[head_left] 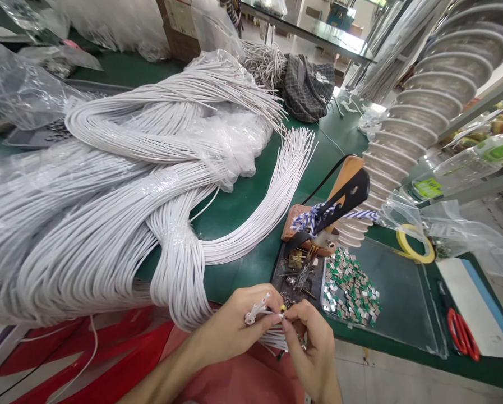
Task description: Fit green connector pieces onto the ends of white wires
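Note:
My left hand (236, 322) is closed around a few white cables, whose cut ends (257, 311) stick up between thumb and fingers. My right hand (312, 336) pinches at a cable tip right against the left fingertips, above the table's front edge. Whatever tiny part may sit at that tip is hidden by the fingers. More white cables (274, 338) hang below and between both hands. Just beyond them lies a dark tray (295, 286) with small metal bits. Right of it, many small green-and-silver connector boards (352, 289) are spread on a flat tray (402, 292).
Large bundles of white cable (108, 224) cover the left of the green table. A brick-coloured block (295, 224) holds a black bar (344, 202) wrapped with blue-white cord. A ribbed clear hose (423, 106) comes down at right. Yellow tape (415, 244) and red-handled scissors (462, 334) lie right.

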{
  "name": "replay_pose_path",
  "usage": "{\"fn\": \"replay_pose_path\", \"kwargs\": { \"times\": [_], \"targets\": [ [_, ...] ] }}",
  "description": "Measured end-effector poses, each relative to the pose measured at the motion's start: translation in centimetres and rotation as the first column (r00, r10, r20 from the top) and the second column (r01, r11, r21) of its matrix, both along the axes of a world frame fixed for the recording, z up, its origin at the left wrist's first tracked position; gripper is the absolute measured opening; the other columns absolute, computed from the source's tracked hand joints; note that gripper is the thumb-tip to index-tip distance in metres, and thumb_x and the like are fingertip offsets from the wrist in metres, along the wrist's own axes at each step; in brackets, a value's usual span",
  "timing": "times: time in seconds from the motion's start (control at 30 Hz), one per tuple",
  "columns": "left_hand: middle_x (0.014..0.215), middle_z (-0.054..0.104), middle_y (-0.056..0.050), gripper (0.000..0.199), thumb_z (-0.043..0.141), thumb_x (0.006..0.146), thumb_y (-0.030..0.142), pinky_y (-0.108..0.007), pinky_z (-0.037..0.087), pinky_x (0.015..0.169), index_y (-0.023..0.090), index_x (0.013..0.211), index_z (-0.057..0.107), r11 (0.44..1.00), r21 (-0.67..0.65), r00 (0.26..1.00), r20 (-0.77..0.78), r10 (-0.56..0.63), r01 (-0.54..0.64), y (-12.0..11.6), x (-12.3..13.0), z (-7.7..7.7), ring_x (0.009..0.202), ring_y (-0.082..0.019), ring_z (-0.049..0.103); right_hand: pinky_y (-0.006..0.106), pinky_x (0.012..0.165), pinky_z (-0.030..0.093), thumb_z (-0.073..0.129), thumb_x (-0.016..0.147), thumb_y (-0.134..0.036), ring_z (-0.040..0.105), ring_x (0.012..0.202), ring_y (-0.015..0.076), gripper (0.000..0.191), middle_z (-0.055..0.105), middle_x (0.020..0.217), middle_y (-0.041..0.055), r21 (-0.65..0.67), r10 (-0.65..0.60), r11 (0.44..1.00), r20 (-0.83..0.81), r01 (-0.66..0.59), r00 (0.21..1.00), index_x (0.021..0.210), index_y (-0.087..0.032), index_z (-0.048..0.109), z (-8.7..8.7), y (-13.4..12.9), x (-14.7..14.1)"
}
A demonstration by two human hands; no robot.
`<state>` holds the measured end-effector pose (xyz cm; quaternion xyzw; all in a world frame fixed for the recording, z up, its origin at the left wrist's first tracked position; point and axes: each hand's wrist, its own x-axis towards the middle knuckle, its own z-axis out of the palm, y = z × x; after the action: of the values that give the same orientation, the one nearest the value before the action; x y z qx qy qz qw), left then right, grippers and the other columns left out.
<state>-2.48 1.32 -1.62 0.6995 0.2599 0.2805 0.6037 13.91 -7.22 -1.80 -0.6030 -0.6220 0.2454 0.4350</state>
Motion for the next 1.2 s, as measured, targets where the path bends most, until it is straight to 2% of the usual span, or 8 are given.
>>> {"fn": "replay_pose_path", "kwargs": {
  "times": [0.33, 0.57, 0.9, 1.2],
  "targets": [
    [0.091, 0.066, -0.006, 0.016, 0.055, 0.093, 0.022, -0.026, 0.05, 0.075, 0.016, 0.08, 0.062, 0.997, -0.066, 0.999, 0.004, -0.046, 0.046, 0.08, -0.08, -0.11, 0.08, -0.017, 0.062, 0.02, 0.048, 0.036, 0.05, 0.09, -0.01, 0.046, 0.052, 0.0102, 0.015, 0.055, 0.069, -0.0027, 0.005, 0.062, 0.998, -0.046, -0.062, 0.997, 0.082, -0.022, 0.056, 0.71, 0.26, 0.25],
    [0.09, 0.065, -0.005, 0.016, 0.056, 0.093, 0.021, -0.025, 0.049, 0.075, 0.016, 0.079, 0.062, 0.999, -0.033, 0.999, 0.008, -0.041, 0.041, 0.15, -0.18, 0.4, 0.081, -0.017, 0.063, 0.021, 0.049, 0.039, 0.056, 0.09, -0.016, 0.047, 0.052, 0.0108, 0.009, 0.055, 0.067, -0.0022, -0.024, 0.063, 0.998, -0.052, -0.064, 0.997, 0.084, -0.021, 0.06, 0.76, 0.09, 0.56],
    [0.088, 0.065, -0.006, 0.014, 0.056, 0.092, 0.021, -0.027, 0.049, 0.074, 0.015, 0.082, 0.063, 0.996, -0.074, 0.999, 0.005, -0.05, 0.05, 0.1, -0.17, 0.24, 0.079, -0.018, 0.062, 0.022, 0.05, 0.04, 0.056, 0.092, -0.021, 0.048, 0.053, 0.0116, 0.011, 0.056, 0.067, -0.0011, -0.078, 0.095, 0.992, -0.081, -0.102, 0.992, 0.084, -0.021, 0.062, 0.5, -0.02, 0.96],
    [0.09, 0.064, -0.006, 0.015, 0.055, 0.094, 0.023, -0.027, 0.049, 0.075, 0.015, 0.084, 0.063, 0.996, -0.045, 0.997, 0.007, -0.071, 0.071, 0.19, -0.33, -0.14, 0.081, -0.018, 0.062, 0.021, 0.049, 0.036, 0.055, 0.09, -0.013, 0.046, 0.052, 0.0105, 0.012, 0.055, 0.067, -0.0023, -0.062, 0.109, 0.991, -0.108, -0.117, 0.988, 0.082, -0.021, 0.06, 0.51, 0.15, 0.94]
  ]
}}
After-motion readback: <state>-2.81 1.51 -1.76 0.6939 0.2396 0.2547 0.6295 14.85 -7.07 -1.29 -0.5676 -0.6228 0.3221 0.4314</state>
